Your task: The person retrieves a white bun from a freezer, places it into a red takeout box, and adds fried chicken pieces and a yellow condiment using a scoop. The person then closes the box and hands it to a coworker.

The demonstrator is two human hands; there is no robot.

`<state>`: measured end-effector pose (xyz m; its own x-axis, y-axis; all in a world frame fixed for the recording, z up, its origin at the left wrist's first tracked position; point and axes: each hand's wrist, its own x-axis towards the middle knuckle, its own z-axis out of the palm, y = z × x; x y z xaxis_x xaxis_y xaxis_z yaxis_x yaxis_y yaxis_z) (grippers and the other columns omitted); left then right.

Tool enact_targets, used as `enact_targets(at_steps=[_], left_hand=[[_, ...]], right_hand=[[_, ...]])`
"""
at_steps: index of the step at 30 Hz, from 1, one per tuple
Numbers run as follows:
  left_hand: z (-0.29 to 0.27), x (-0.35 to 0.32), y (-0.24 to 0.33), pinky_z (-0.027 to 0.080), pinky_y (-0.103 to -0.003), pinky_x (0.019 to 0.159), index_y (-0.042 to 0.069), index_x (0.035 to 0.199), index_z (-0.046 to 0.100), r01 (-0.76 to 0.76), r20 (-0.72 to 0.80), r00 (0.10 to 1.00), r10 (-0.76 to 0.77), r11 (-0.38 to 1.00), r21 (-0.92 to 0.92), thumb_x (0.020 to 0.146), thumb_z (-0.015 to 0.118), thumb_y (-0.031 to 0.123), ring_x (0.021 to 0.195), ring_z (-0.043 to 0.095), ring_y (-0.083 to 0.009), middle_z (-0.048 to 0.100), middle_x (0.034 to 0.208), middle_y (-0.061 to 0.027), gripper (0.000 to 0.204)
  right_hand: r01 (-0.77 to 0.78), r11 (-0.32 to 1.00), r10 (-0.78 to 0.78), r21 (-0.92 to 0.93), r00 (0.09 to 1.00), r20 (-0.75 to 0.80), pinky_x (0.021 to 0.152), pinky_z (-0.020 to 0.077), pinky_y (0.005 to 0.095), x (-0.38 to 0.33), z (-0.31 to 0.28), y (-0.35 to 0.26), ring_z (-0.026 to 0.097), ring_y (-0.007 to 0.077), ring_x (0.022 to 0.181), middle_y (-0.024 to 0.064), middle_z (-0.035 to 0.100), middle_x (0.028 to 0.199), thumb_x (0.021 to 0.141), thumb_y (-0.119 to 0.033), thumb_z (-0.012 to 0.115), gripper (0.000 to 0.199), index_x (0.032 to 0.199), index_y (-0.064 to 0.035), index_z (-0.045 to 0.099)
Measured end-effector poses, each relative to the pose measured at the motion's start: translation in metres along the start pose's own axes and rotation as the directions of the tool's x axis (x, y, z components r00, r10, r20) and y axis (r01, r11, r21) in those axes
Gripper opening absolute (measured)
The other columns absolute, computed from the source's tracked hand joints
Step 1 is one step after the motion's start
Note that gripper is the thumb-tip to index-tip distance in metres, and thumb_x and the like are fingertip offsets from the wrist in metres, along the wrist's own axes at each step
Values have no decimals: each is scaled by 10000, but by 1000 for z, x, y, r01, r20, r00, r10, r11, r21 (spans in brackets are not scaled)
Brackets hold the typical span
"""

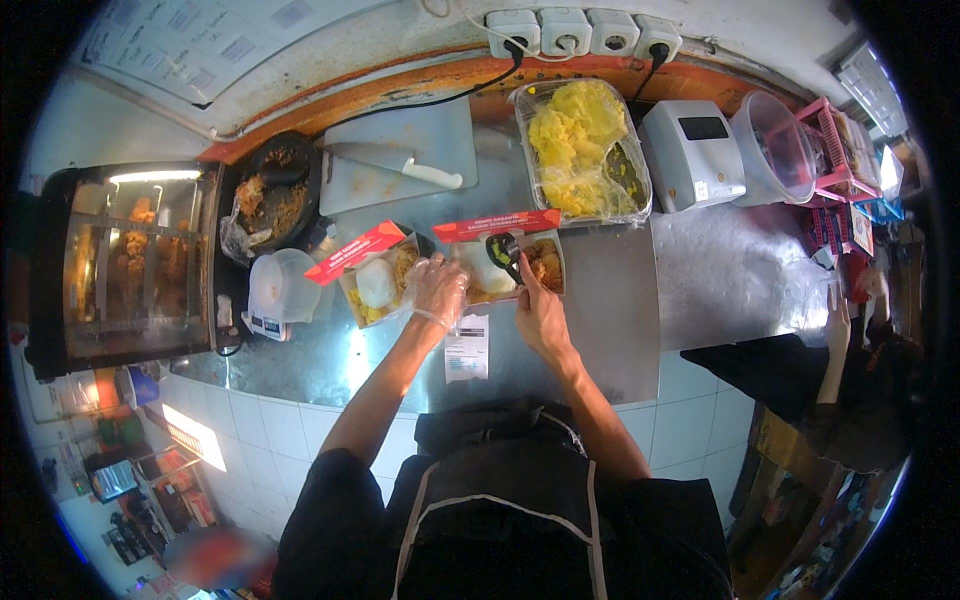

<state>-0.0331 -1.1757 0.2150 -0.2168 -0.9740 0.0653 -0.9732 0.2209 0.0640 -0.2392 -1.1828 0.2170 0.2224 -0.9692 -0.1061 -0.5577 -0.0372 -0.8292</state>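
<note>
Two open cardboard food boxes with red lids stand side by side: the left box (372,316) and the right box (497,296). Each holds a mound of white rice (376,284), fried chicken (547,265) and some yellow food. My right hand (541,312) grips a black spoon (503,252) with green paste in its bowl, held over the right box. My left hand (440,288), in a clear plastic glove, rests where the boxes meet, its bent fingers against a box edge. Its fingertips are partly hidden. A printed receipt (467,348) lies in front of the boxes.
Behind are a white cutting board (440,130) with a knife (432,173), a tray of yellow food (535,195), and a black mortar (311,190). A clear tub (285,287) and heated display case (130,260) stand left. Another person's arm (836,350) shows at right.
</note>
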Motion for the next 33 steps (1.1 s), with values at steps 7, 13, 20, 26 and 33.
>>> enact_targets(at_steps=[7, 13, 20, 26, 33], left_hand=[[-7, 8, -11, 512, -496, 772, 90, 882, 702, 25, 260, 965, 23, 983, -179, 789, 674, 132, 891, 683, -366, 707, 914, -148, 107], [-8, 17, -13, 547, -512, 713, 56, 872, 675, 77, 292, 956, -26, 983, -164, 803, 639, 88, 803, 685, -404, 687, 861, -211, 84], [-1, 11, -9, 543, -508, 706, 65, 859, 689, 86, 117, 991, -67, 983, -162, 772, 645, 80, 837, 688, -381, 685, 893, -159, 99], [4, 6, -4, 529, -496, 760, 97, 781, 700, 130, 215, 969, -121, 991, -26, 750, 666, 113, 852, 696, -352, 697, 920, -114, 49], [-34, -4, 28, 520, -459, 789, 75, 873, 706, 171, 28, 985, -169, 964, -204, 769, 671, 92, 915, 679, -334, 714, 938, -131, 111]], right_hand=[[85, 996, -86, -20, 996, -27, 752, 527, 524, -1, 2, 5, 659, 474, 868, 310, 669, 978, 918, -34, 501, 607, 1512, -82, 384], [-1, 999, 3, -55, 999, 34, 766, 532, 531, 0, 0, 3, 662, 468, 873, 312, 669, 986, 919, -39, 503, 609, 1514, -84, 381], [-12, 999, 11, 30, 1000, 23, 836, 506, 493, -1, -2, 1, 646, 467, 982, 315, 653, 1057, 930, -27, 501, 569, 1490, -95, 431], [12, 996, -14, 92, 1000, 22, 927, 501, 450, -8, -7, 1, 619, 458, 1084, 285, 640, 1197, 936, -10, 498, 567, 1493, -91, 429], [52, 970, 19, 236, 957, -288, 809, 524, 410, 5, -103, 30, 696, 364, 935, 301, 662, 1073, 960, -8, 503, 494, 1452, 3, 460]])
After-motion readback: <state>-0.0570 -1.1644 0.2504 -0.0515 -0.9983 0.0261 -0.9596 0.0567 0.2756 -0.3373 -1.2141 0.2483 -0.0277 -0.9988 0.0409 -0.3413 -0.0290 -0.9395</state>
